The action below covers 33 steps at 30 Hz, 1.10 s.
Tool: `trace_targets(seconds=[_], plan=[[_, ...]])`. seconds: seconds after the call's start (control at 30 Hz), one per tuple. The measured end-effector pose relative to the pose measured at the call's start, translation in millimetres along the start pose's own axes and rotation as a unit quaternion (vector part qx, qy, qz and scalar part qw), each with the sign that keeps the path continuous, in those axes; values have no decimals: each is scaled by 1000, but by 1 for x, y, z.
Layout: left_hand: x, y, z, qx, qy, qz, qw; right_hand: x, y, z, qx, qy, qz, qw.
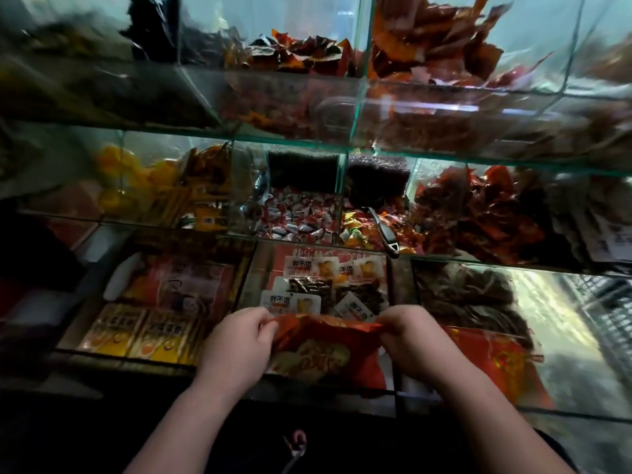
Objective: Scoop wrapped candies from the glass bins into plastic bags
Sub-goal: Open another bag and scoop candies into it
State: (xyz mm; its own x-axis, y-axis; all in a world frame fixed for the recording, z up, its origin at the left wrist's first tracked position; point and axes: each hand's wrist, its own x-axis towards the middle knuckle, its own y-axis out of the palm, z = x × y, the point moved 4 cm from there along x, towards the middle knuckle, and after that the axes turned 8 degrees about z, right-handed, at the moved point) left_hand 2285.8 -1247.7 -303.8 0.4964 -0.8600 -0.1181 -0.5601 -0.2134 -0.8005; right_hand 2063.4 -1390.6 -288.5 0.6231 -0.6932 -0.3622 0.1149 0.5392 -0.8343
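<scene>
A red plastic bag [328, 350] with gold print hangs in front of the lowest glass shelf. My left hand [239, 340] pinches its top edge on the left, and my right hand [410, 336] pinches the top edge on the right, pulling the mouth apart. On the middle shelf, a glass bin [301, 220] holds red-and-white wrapped candies. The bin to its right holds red and yellow wrapped candies [355, 230] with a dark scoop [383, 230] lying in it, handle toward me.
Glass bins in three tiers fill the view, with red snack packets [478, 213] on the right, yellow packets [143, 179] on the left, and boxed packs [325, 282] just behind the bag. A second red bag [492, 360] lies at lower right.
</scene>
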Motion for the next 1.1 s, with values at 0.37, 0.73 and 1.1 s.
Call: trace_targets(seconds=[0.37, 0.73, 1.1], plan=[[-18, 66, -29, -217, -108, 78, 967, -12, 26, -43, 233, 157, -123, 952], [32, 45, -61, 49, -57, 130, 989, 9, 27, -23, 276, 186, -219, 917], [18, 36, -44, -105, -77, 38, 991, -4, 10, -45, 454, 85, -116, 879]])
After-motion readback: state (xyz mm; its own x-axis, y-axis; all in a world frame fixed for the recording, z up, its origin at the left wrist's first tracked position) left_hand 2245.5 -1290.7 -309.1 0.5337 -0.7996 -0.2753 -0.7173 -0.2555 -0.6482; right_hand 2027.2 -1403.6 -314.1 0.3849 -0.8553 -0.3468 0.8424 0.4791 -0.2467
